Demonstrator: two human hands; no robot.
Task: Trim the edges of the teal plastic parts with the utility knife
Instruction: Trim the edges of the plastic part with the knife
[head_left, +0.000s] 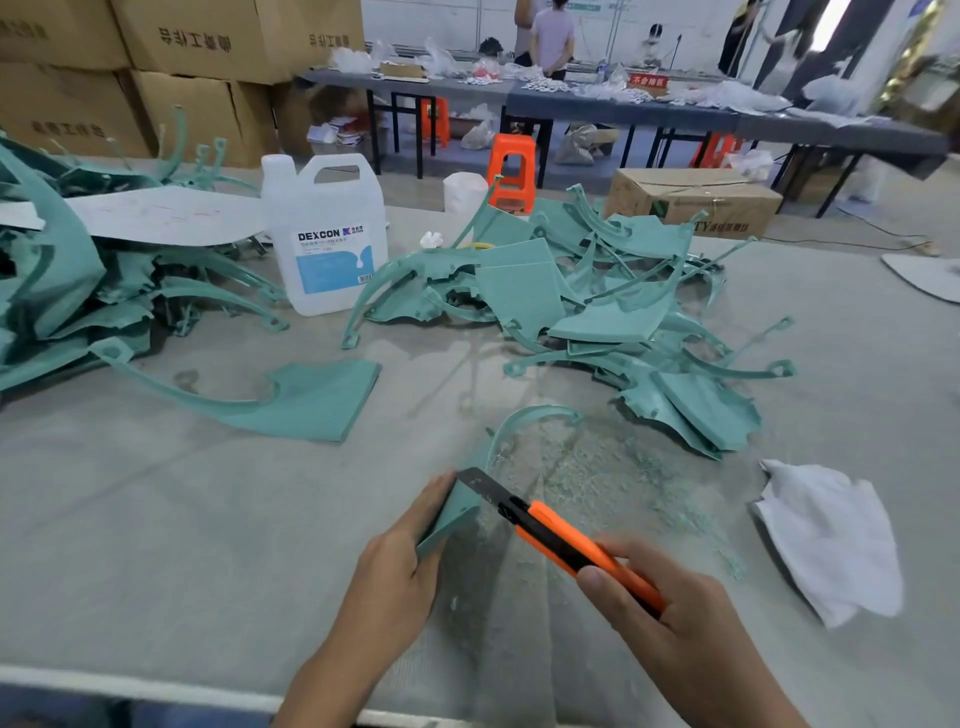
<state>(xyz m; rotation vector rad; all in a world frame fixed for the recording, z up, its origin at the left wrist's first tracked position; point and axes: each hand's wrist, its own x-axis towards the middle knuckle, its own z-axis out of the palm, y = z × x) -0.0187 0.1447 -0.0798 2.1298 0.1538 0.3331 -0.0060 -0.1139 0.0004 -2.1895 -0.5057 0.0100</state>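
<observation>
Teal heaps (597, 291), a jug (327, 234) and a cloth (826, 540) crowd the desk (156, 519).
Left hand (400, 561) grips 1 teal part (462, 499); right hand (675, 623) grips the utility knife (561, 535), blade on its edge.

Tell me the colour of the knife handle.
Orange with black trim, on the utility knife in the right hand; head view.

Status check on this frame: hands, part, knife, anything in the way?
Left hand grips teal part. Right hand holds knife, blade on the part's top edge. Shavings on table beyond; nothing blocking.
</observation>
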